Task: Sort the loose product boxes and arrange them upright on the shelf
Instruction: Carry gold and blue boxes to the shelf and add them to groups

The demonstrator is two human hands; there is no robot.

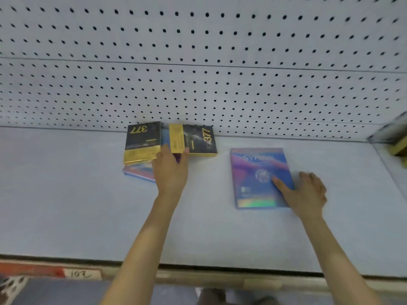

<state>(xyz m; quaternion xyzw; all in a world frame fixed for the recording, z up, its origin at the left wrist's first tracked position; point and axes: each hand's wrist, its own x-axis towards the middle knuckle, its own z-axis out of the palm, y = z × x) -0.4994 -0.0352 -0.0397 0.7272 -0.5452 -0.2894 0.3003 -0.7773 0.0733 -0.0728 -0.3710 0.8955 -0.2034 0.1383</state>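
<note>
Product boxes half hidden under left hand, labels blurred.

I see a pale pegboard back panel dotted with dark holes, and below, a strip along the front edge carrying a handwritten "103" label.

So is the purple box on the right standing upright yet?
No, the purple box lies flat on the shelf, face up, with the right hand resting on its right edge.
</note>
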